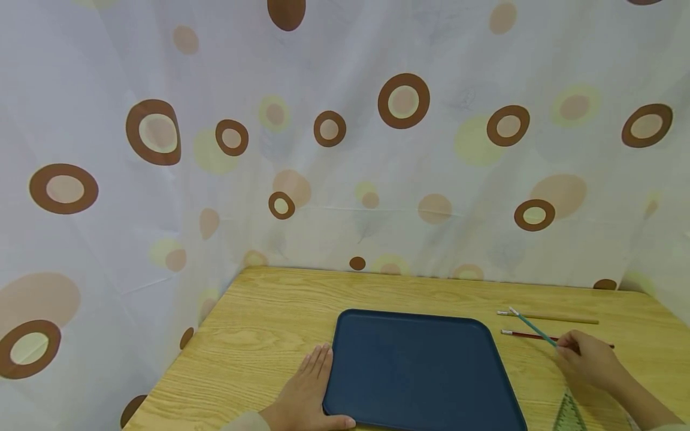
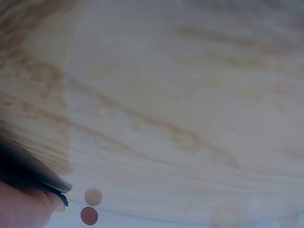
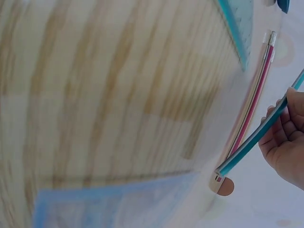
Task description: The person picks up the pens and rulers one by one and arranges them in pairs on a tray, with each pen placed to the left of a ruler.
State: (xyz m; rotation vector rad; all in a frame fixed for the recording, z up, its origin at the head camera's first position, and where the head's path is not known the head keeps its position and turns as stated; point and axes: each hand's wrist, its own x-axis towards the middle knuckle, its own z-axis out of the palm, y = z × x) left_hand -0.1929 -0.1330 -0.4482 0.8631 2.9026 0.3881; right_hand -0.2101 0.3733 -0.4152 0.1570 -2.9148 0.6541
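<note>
My right hand [image 1: 593, 359] pinches a teal pencil [image 1: 533, 327] between thumb and fingers, its white-tipped end slanting up to the left. Under and beyond it lie a red pencil [image 1: 530, 335] and a wood-coloured pencil [image 1: 566, 319]. The right wrist view shows the teal pencil [image 3: 256, 135] crossing the red one [image 3: 254, 102]. At the left side of a dark blue tray [image 1: 420, 371], my left hand [image 1: 304, 392] rests with fingers straight and thumb at the near left corner. Its thumb [image 2: 28, 206] touches the tray's rim in the left wrist view.
A green set square [image 1: 569, 413] lies near the front, right of the tray. A translucent blue-edged item [image 3: 114, 194], blurred, shows in the right wrist view. The wooden table [image 1: 259, 335] meets a patterned curtain [image 1: 350, 167] behind and on both sides.
</note>
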